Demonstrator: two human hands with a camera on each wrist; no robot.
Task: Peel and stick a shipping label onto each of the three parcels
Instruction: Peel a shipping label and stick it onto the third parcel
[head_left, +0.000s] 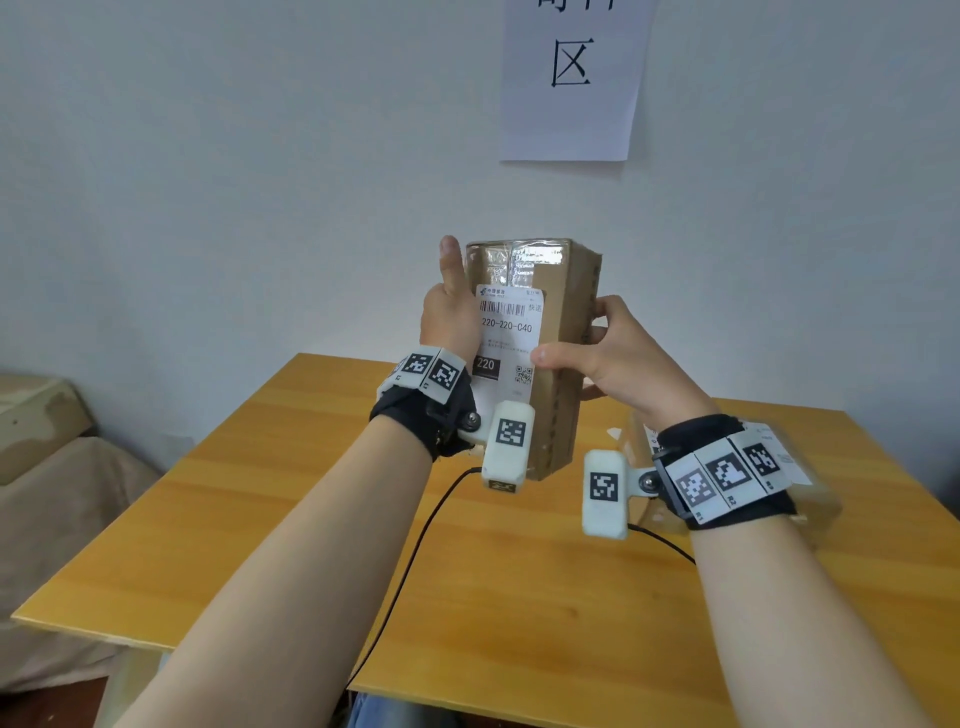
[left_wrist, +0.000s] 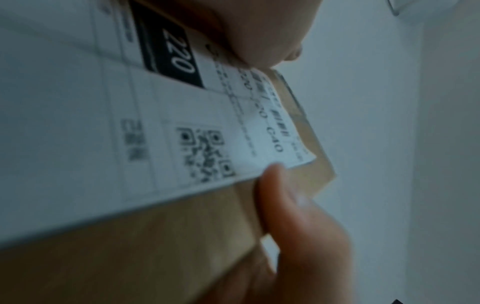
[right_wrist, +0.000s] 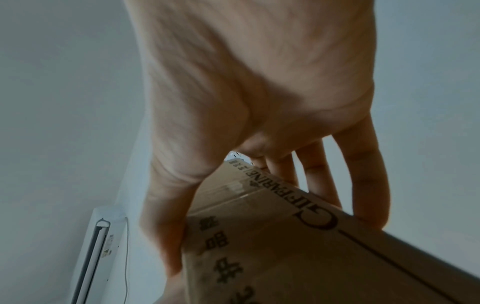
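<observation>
A brown cardboard parcel (head_left: 563, 312) is held upright in the air above the table. A white shipping label (head_left: 506, 340) with a barcode and "220" lies on its front face. My left hand (head_left: 449, 312) holds the parcel's left side, thumb pointing up along the edge; its fingers are hidden behind the box. My right hand (head_left: 623, 358) grips the right side, its thumb touching the label's right edge by the QR code. The left wrist view shows the label (left_wrist: 130, 123) close up with the right thumb (left_wrist: 280, 195) at its edge. In the right wrist view, thumb and fingers clamp the parcel (right_wrist: 285, 246).
A wooden table (head_left: 519, 597) lies below the hands. A second parcel (head_left: 815, 493) with a label rests on it at the right, partly behind my right wrist. A black cable (head_left: 415, 545) crosses the tabletop. A paper sign (head_left: 571, 78) hangs on the wall; covered furniture (head_left: 52, 467) stands left.
</observation>
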